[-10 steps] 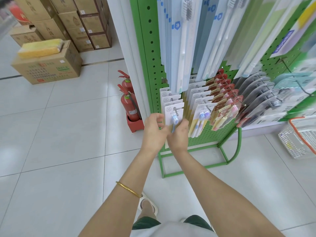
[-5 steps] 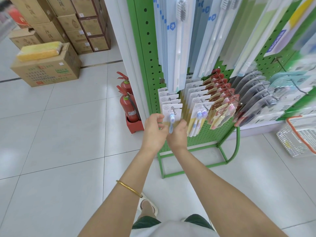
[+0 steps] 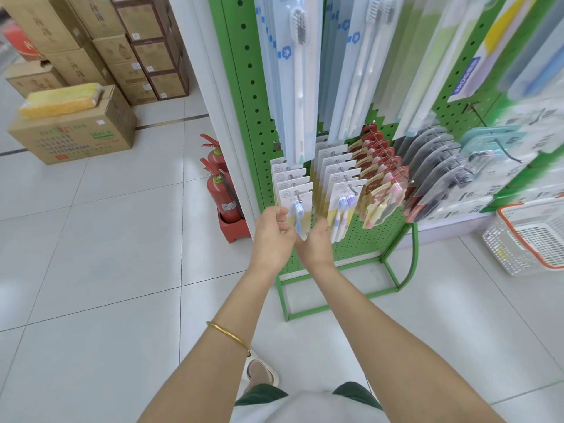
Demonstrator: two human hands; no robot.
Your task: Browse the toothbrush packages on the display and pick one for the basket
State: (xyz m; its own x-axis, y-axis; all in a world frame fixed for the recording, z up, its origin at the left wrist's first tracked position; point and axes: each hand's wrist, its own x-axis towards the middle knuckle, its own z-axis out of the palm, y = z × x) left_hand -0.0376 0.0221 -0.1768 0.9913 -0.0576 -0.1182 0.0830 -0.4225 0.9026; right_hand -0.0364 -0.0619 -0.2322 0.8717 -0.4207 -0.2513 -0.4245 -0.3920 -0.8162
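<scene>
Cardboard boxes (image 3: 76, 132) sit far left on the tiled floor, and two fire extinguishers (image 3: 224, 196) stand just left of the green pegboard rack (image 3: 253, 87). The front toothbrush package (image 3: 300, 206) hangs on the lowest left peg. The left hand (image 3: 271, 236) pinches its left edge with thumb and curled fingers. The right hand (image 3: 316, 244) grips its lower right corner, fingertips hidden. Long packages (image 3: 297, 87) overhang the peg, and a twin-brush package (image 3: 343, 209) hangs just beside it. The basket (image 3: 503, 248) rests on the floor well to the right.

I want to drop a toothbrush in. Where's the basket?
In the head view, the basket sits on the floor at the far right, below the right end of the green display.
</scene>
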